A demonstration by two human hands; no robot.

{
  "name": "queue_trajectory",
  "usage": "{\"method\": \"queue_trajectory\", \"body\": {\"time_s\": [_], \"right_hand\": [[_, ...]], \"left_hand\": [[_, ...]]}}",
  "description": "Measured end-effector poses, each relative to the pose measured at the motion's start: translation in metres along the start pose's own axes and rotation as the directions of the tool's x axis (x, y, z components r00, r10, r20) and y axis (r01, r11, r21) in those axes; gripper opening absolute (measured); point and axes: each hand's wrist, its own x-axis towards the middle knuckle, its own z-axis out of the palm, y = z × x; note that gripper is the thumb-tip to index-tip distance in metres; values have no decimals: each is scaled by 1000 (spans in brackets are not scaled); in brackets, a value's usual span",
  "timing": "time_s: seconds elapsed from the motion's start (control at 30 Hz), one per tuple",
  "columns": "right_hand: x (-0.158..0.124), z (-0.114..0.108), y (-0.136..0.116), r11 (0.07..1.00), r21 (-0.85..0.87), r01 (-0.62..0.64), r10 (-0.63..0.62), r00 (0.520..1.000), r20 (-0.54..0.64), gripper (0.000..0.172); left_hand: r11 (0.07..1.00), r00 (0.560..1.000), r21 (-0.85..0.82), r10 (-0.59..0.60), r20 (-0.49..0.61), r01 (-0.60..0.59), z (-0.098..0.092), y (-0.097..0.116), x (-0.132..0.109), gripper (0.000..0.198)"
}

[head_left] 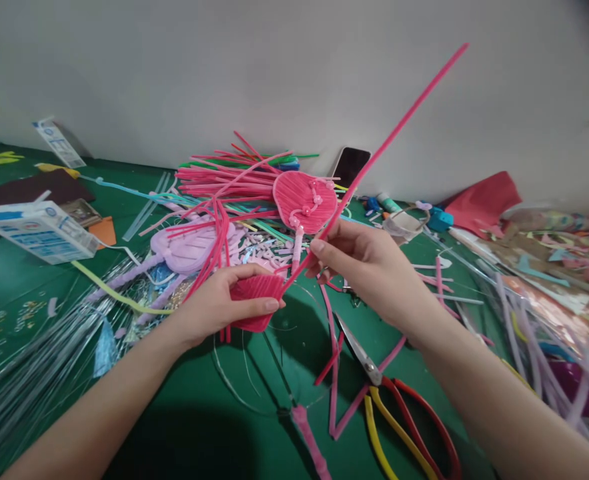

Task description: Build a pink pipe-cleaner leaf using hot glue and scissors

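My left hand [219, 300] grips a small pink panel [257, 303] of side-by-side pipe cleaners, thumb on its front. A long pink pipe cleaner [409, 117] rises from the panel's right edge to the upper right. Its lower part is pinched between the thumb and fingers of my right hand [369, 267]. Behind the hands lies a pink round fan [301, 197] with a beaded strip. To its left is a lilac fan shape [189, 247]. Below my right hand, scissors [371, 373] with red and yellow handles rest near a pink wrapped handle [309, 440] on a wire.
Bundled pink pipe cleaners [229, 180] and a phone [351, 165] are at the back by the wall. At left stand a blue-and-white box [44, 230] and a sheaf of thin wires [39, 373]. Paper scraps [549, 267] and lilac strips [524, 327] crowd the right.
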Motion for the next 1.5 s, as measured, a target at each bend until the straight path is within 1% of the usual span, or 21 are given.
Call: {"method": "queue_trajectory", "body": {"time_s": [0.27,0.37,0.5,0.57,0.73,0.8,0.97,1.1,1.3,1.5], "right_hand": [[2,2,-7,994,-106,40,-42,999,-18,14],[4,3,-7,995,-95,31,-32,999,-6,13],[7,4,-6,997,-80,13,-12,1000,10,6],[9,5,-5,997,-73,12,-10,1000,24,5],[11,6,-4,997,-72,17,-14,999,37,8],[11,7,-4,997,-82,15,-12,999,40,8],[9,7,-5,996,-88,-14,18,999,43,10],[9,7,-5,997,-70,-42,45,998,46,12],[9,10,-8,998,-23,-64,64,997,41,26],[9,11,-7,997,-2,-72,72,994,80,26]], "left_hand": [[999,1000,44,18,2,-18,0,1,0,31],[999,1000,40,7,-7,-7,0,1,0,30],[999,1000,42,-13,-17,13,-1,2,-1,30],[999,1000,49,-16,-12,17,-1,2,-1,30],[993,998,117,-17,-57,24,-1,2,-1,43],[989,998,144,-12,-64,21,-1,2,-1,44],[987,999,156,-13,-45,20,-2,3,-2,35],[987,999,163,-4,-49,12,-2,4,-2,32],[991,999,132,33,-26,-30,1,9,-1,25],[997,1000,77,14,-11,-13,1,11,-1,22]]}}
